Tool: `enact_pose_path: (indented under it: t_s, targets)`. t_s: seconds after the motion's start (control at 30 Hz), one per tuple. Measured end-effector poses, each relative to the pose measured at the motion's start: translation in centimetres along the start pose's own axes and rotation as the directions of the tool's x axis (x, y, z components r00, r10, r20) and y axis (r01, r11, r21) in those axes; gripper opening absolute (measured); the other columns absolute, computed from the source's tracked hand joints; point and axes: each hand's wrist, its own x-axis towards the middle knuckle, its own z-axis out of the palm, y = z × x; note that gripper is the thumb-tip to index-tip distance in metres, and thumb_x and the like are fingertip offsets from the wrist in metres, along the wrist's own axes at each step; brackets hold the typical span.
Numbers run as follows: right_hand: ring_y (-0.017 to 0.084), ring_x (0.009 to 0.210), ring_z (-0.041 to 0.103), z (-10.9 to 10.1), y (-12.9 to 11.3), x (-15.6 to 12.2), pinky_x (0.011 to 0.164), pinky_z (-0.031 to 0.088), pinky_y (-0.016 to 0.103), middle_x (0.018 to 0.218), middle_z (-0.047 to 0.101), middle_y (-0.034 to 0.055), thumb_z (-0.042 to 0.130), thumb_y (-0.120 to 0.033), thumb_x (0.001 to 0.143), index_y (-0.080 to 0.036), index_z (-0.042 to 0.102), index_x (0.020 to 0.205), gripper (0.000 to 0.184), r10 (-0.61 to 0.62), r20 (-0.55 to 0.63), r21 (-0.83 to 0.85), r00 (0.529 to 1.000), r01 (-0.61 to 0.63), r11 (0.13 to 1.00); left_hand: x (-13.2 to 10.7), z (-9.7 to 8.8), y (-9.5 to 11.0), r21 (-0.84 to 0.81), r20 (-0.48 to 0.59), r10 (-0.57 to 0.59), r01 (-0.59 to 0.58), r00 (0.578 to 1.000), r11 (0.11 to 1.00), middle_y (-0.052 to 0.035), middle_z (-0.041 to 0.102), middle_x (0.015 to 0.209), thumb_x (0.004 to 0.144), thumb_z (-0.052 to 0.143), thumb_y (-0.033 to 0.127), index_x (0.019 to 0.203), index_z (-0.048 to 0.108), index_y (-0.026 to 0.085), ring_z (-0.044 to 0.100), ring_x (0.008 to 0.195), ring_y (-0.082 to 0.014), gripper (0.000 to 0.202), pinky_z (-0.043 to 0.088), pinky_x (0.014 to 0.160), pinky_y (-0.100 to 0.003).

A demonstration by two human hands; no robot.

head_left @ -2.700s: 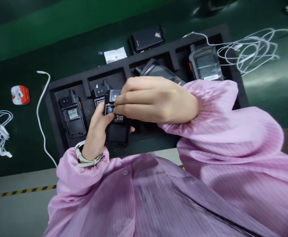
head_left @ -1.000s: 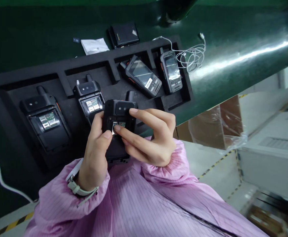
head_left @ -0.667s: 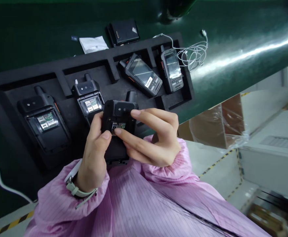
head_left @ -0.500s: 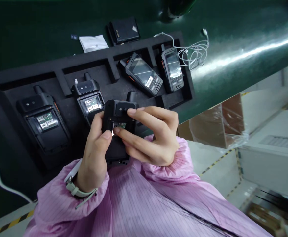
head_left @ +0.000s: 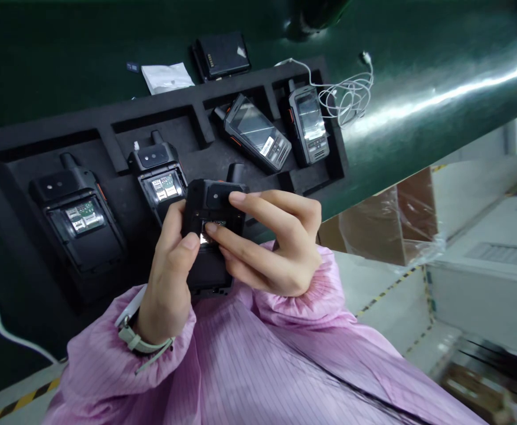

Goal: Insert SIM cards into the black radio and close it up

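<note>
I'm gripping a black handset [head_left: 209, 236] back-side up with my left hand [head_left: 170, 277], just above the near edge of the foam tray [head_left: 108, 127]. My right hand [head_left: 271, 248] is pinching at its open card slot, fingertips pressed together there. Four more handsets are sitting in the tray.
</note>
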Motion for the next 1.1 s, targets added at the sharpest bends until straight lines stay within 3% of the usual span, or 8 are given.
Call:
enact_pose_path:
  t_s: [0.27,0.8,0.93,1.1]
  targets:
    - [0.023,0.109,0.059,0.13,-0.37,0.05,0.089,0.058,0.036,0.119,0.068,0.0127,0.058,-0.019,0.098,-0.014,0.075,0.098,0.019,-0.005,-0.006,0.011,1.000,0.005,1.000,0.05,-0.01,-0.07,0.017,0.006,0.009,-0.009,1.000,1.000,-0.0041,0.066,0.127,0.100,0.048,0.034,0.129,0.065,0.024,0.056,0.130,-0.0255,0.035,0.044,0.113,-0.037]
    - [0.024,0.109,0.061,0.11,-0.31,0.12,0.087,0.059,0.037,0.120,0.069,0.0150,0.063,-0.018,0.095,-0.014,0.074,0.096,0.012,-0.012,-0.001,-0.016,1.000,0.012,1.000,0.15,0.15,-0.08,-0.021,-0.012,-0.018,0.017,1.000,1.000,-0.0021,0.066,0.134,0.100,0.050,0.037,0.127,0.066,0.029,0.054,0.135,-0.0267,0.032,0.039,0.116,-0.037]
    - [0.024,0.110,0.061,0.01,-0.35,0.22,0.087,0.060,0.038,0.121,0.069,0.0139,0.061,-0.019,0.097,-0.016,0.073,0.097,0.012,-0.007,0.016,-0.008,1.000,0.007,1.000,0.12,0.19,-0.04,-0.026,-0.023,-0.028,0.027,0.999,0.999,-0.0023,0.066,0.130,0.100,0.050,0.039,0.123,0.067,0.029,0.054,0.134,-0.0272,0.030,0.041,0.113,-0.037]
    - [0.024,0.105,0.062,0.23,-0.10,0.32,0.085,0.060,0.037,0.116,0.068,0.0138,0.056,-0.020,0.098,-0.015,0.075,0.099,0.019,-0.015,-0.047,0.012,0.999,0.016,1.000,0.01,0.32,-0.21,-0.058,-0.043,-0.016,0.013,0.999,0.998,-0.0038,0.067,0.124,0.100,0.048,0.041,0.121,0.065,0.027,0.054,0.129,-0.0277,0.031,0.043,0.109,-0.039]
